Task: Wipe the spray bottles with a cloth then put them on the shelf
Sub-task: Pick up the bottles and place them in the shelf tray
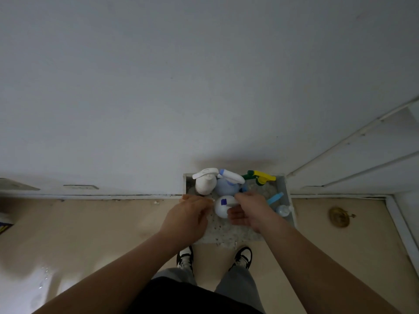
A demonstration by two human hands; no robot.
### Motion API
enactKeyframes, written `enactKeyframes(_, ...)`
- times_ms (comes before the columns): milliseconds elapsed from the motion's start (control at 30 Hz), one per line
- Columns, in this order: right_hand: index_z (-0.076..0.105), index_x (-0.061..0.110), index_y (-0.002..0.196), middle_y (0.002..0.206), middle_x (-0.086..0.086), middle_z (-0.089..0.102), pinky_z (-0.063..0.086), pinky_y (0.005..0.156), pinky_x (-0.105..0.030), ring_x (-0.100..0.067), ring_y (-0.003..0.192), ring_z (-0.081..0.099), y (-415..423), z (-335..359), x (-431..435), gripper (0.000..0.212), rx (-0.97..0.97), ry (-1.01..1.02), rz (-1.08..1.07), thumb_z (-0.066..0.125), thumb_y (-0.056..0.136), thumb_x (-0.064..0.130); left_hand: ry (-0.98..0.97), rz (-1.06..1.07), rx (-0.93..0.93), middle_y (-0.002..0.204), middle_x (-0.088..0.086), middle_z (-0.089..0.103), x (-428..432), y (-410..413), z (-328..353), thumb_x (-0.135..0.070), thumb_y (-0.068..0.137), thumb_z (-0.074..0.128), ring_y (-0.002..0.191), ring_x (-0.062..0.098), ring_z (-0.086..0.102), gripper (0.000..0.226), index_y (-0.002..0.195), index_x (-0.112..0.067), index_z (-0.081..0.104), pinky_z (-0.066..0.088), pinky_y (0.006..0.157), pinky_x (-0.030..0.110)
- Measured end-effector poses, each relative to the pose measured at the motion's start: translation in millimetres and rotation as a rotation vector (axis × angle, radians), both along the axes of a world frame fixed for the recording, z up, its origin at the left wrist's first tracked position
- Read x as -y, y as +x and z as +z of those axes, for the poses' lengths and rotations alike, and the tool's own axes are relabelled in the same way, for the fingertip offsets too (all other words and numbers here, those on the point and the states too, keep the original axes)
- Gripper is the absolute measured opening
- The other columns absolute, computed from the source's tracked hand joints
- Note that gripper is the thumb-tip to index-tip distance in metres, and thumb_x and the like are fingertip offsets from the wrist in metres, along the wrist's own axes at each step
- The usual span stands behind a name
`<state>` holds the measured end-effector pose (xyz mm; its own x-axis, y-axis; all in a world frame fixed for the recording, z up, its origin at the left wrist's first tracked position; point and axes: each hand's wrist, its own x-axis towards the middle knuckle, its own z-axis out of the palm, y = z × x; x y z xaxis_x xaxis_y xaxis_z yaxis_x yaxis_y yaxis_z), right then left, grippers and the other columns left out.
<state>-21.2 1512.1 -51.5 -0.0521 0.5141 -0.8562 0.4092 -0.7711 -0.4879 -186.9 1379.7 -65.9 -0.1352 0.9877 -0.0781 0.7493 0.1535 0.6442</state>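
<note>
A low speckled stone shelf (226, 236) stands against the wall with several spray bottles on it. At its middle is a white spray bottle (221, 208) with a blue nozzle tip. My right hand (249, 209) grips it, fingers over the sprayer head and thumb below the body. My left hand (190, 211) reaches in from the left, bent fingertips at the bottle's left side; how they hold it is hidden. I see no cloth.
Behind stand a white trigger bottle (205, 184), a blue bottle (226, 188) and a green-yellow sprayer (260, 176). A light-blue-topped bottle (281, 208) is at the shelf's right wall. A brass floor drain (339, 217) lies to the right; my shoes are below the shelf.
</note>
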Motion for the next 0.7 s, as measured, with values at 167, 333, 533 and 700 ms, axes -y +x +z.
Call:
enactKeyframes(167, 0.059, -0.005, 0.127, 0.080, -0.025, 0.077, 0.062, 0.056, -0.041, -0.036, 0.067, 0.074, 3, 2, 1, 0.040, -0.003, -0.054, -0.045, 0.045, 0.107, 0.026, -0.204, 0.062, 0.103, 0.083, -0.005, 0.066, -4, 12, -21, -0.021, 0.086, 0.062, 0.075, 0.010, 0.061, 0.006, 0.082, -0.020, 0.065, 0.053, 0.072, 0.026)
enactKeyframes(333, 0.071, 0.021, 0.104, 0.095, -0.004, 0.070, 0.054, 0.073, -0.038, -0.022, 0.082, 0.064, 21, 9, 4, 0.021, 0.410, 0.668, 0.640, 0.054, 0.095, 0.029, -0.072, 0.094, 0.033, 0.093, -0.014, 0.069, 2, 3, -20, -0.036, 0.091, 0.063, 0.082, 0.004, 0.063, 0.011, 0.092, -0.031, 0.073, 0.058, 0.071, 0.028)
enactKeyframes(533, 0.059, 0.028, 0.140, 0.136, -0.002, 0.055, 0.048, 0.102, -0.040, -0.026, 0.126, 0.052, 6, -3, 5, 0.041, 0.504, 0.864, 1.175, 0.059, 0.100, 0.034, 0.065, -0.012, -0.363, 0.108, 0.000, 0.070, -21, -22, 10, -0.054, 0.083, 0.041, 0.097, 0.026, 0.063, 0.053, 0.110, -0.022, 0.073, 0.053, 0.080, 0.038)
enactKeyframes(700, 0.058, 0.030, 0.141, 0.139, -0.004, 0.060, 0.050, 0.099, -0.039, -0.027, 0.125, 0.058, 1, -9, -4, 0.038, 0.461, 0.750, 1.199, 0.052, 0.105, 0.022, -0.280, -0.052, -0.224, 0.110, 0.001, 0.073, -37, -15, -1, -0.058, 0.088, 0.034, 0.103, 0.024, 0.067, 0.055, 0.118, -0.031, 0.071, 0.048, 0.079, 0.027)
